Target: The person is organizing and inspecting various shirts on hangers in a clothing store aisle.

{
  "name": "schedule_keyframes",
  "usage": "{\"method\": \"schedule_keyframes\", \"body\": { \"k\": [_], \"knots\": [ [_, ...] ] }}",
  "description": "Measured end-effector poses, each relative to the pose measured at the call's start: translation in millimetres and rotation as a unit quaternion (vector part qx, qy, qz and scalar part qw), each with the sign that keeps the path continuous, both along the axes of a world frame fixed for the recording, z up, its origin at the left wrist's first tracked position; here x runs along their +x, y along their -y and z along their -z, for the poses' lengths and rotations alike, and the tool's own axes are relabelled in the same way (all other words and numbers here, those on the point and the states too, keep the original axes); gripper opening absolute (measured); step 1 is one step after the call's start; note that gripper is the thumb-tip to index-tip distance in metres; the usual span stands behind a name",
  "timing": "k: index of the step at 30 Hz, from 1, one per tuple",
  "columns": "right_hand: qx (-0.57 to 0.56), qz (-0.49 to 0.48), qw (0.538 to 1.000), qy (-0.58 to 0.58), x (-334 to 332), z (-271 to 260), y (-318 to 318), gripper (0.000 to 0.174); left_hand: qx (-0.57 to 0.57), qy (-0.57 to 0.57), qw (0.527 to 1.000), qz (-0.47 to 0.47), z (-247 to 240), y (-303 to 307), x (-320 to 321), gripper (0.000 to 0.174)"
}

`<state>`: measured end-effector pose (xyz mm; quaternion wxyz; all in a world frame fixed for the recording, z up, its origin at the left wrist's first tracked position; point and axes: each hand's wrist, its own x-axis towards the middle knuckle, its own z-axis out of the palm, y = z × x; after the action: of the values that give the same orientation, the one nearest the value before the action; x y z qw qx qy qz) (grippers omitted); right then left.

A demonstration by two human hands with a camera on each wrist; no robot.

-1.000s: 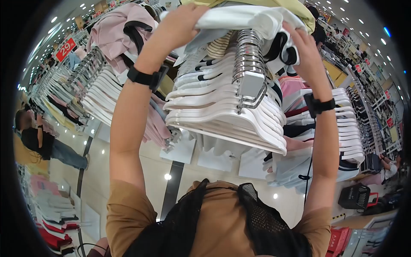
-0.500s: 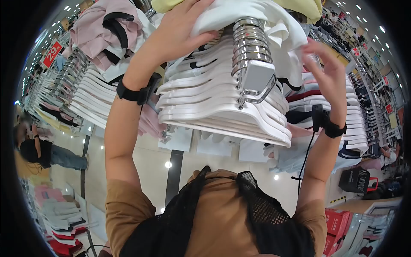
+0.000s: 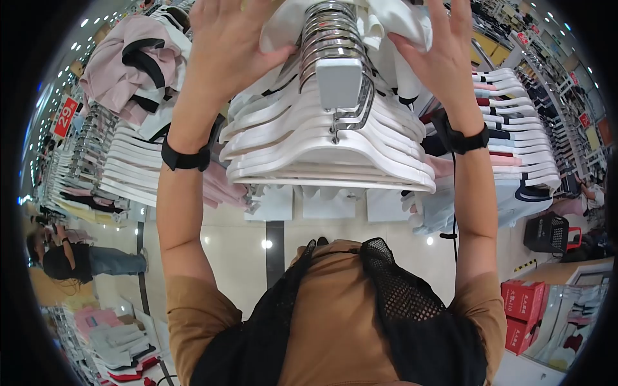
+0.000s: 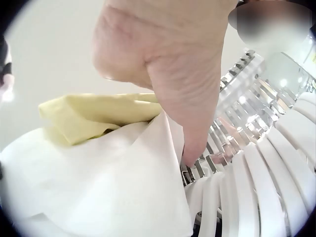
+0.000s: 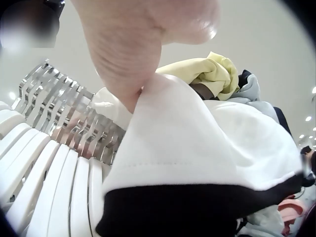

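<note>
White plastic hangers (image 3: pixel 322 161) hang in a tight row from metal hooks (image 3: pixel 331 32) on a rail with a square white end cap (image 3: pixel 339 83). A white garment (image 5: pixel 168 133) with a black band lies draped on top behind the hooks. My left hand (image 3: pixel 228 55) rests at its left side, fingers spread and thumb pointing inward along the cloth. On the opposite side my right hand (image 3: pixel 444 61) touches the cloth with the thumb, its fingers extended upward. Fingertips of both hands run out of the head view. A yellow garment (image 4: pixel 94 113) lies behind the white one.
A pink garment (image 3: pixel 125 67) with black trim is heaped on the left rack. More clothes on white hangers (image 3: pixel 521 141) hang at right. A black basket (image 3: pixel 544 233) and red boxes (image 3: pixel 523 301) stand lower right. A person (image 3: pixel 77 260) stands at far left.
My right hand was on the garment, came off it to the right, and is back at its side. Both hands now reach farther forward; the rack shifts left in the head view.
</note>
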<state>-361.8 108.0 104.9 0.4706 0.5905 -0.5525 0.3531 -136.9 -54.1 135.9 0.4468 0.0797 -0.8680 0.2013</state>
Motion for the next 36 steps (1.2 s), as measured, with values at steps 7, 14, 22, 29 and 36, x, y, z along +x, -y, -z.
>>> {"method": "schedule_keyframes", "body": {
  "k": [7, 14, 22, 29, 36],
  "knots": [
    [0.107, 0.024, 0.994, 0.022, -9.2, -10.9, 12.6, 0.092, 0.022, 0.064, 0.998, -0.007, -8.2, 26.5, -20.1, 0.100],
    [0.068, -0.006, 0.998, -0.016, -11.1, -7.6, 1.2, 0.089, 0.213, 0.094, 0.964, 0.126, -9.9, 20.4, -25.0, 0.074],
    [-0.008, -0.092, 0.992, 0.081, 7.5, 5.0, -75.0, 0.071, 0.165, 0.105, 0.976, 0.099, -8.6, -8.4, 67.5, 0.068],
    [0.224, -0.214, 0.861, 0.402, 50.5, 70.2, -184.6, 0.033, 0.423, 0.255, 0.817, 0.297, 53.1, -64.7, 175.3, 0.053],
    [0.259, -0.279, 0.729, 0.570, 88.9, 141.2, -179.0, 0.009, 0.584, 0.442, 0.658, 0.172, 137.4, -104.3, 107.1, 0.029]
  ]
}}
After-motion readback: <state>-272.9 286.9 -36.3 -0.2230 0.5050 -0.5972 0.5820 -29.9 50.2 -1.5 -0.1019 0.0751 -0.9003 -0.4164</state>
